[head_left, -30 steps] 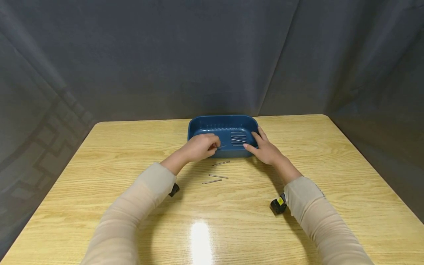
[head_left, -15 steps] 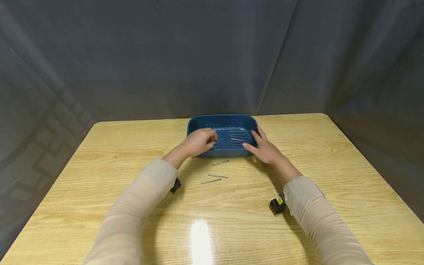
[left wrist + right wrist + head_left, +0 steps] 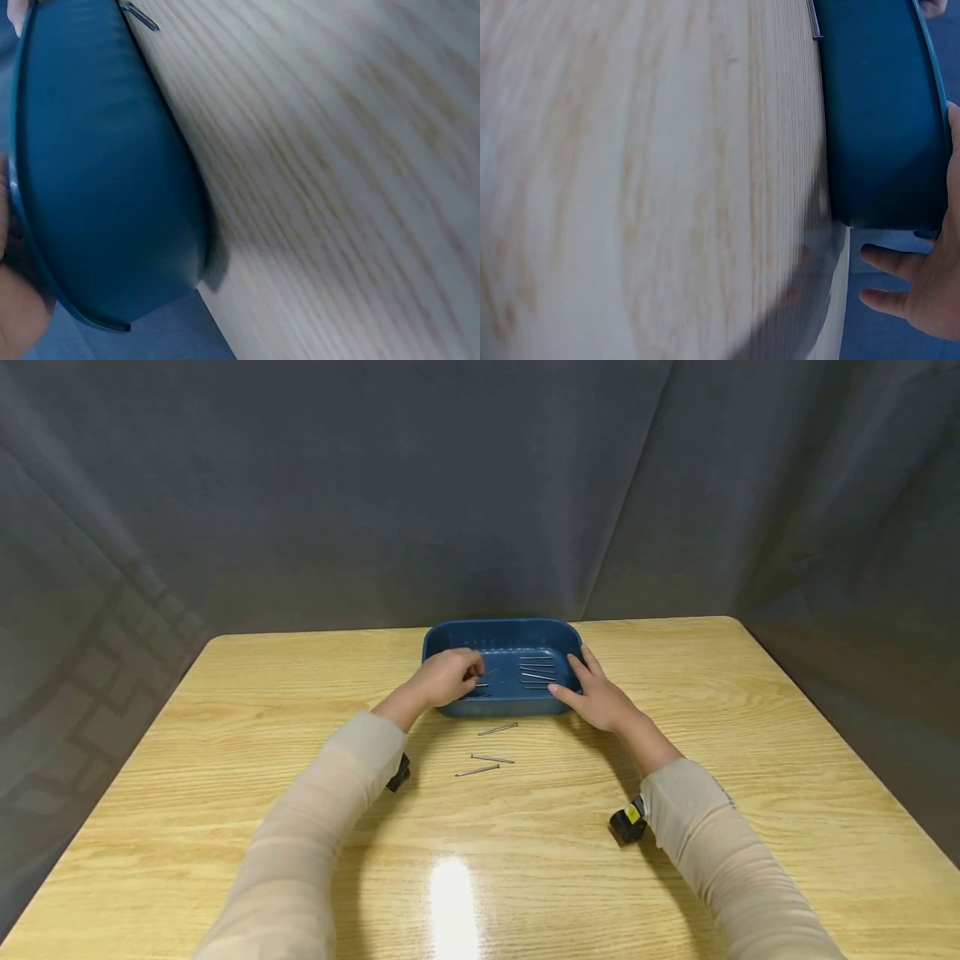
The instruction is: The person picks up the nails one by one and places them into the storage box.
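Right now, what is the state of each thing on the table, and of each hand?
Tray: upright on the table, nails inside.
Nails in tray: lying flat, roughly parallel.
Loose nails: three, lying on the table beside the tray.
Left hand: fingers curled, pinching a nail over the tray.
Right hand: fingers straight, resting against the tray's side.

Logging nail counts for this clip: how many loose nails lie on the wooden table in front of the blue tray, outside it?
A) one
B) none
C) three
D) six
C: the head view shows three nails lying on the table just in front of the blue tray, apart from the row of nails inside it.
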